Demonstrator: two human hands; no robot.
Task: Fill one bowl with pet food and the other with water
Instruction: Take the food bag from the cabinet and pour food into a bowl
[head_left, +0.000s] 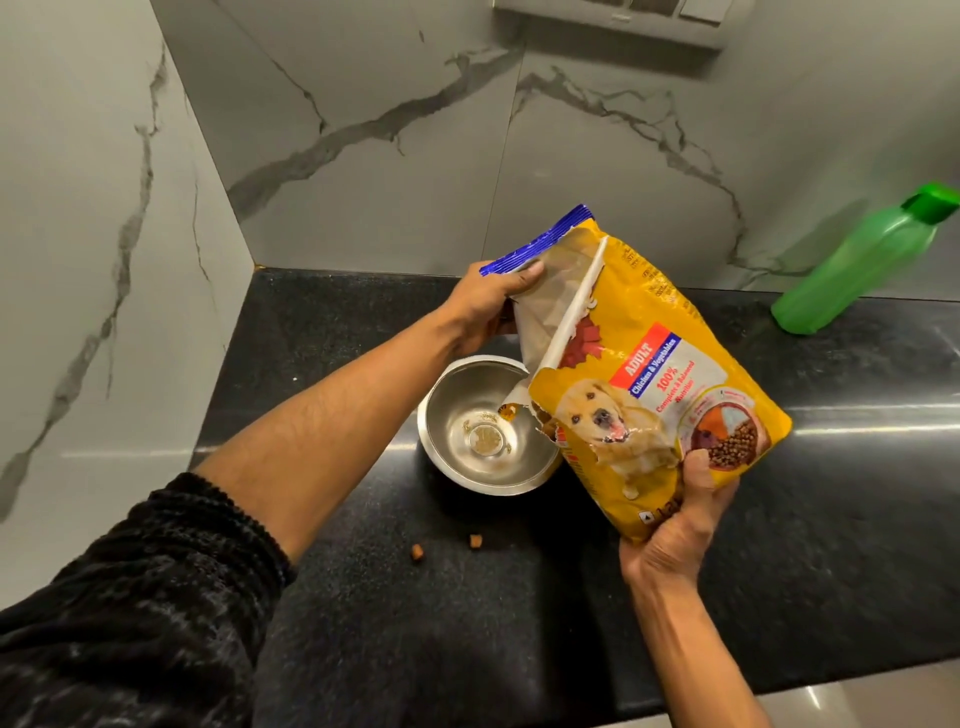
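A yellow pet food bag (660, 374) with a dog's picture is tilted above a steel bowl (462, 467) on the black counter. My left hand (488, 306) grips the bag's torn blue top edge. My right hand (675, 525) holds the bag's lower corner from below. The torn opening points down at the bowl's right rim, where a piece of kibble (508, 412) shows. The bowl's inside looks bare apart from that. Only one bowl is in view; the bag hides the counter to the bowl's right.
Two loose kibble pieces (447, 545) lie on the black counter (363, 623) in front of the bowl. A green water bottle (862, 260) with a green cap stands at the far right against the marble wall (363, 130). The counter's front edge runs at the lower right.
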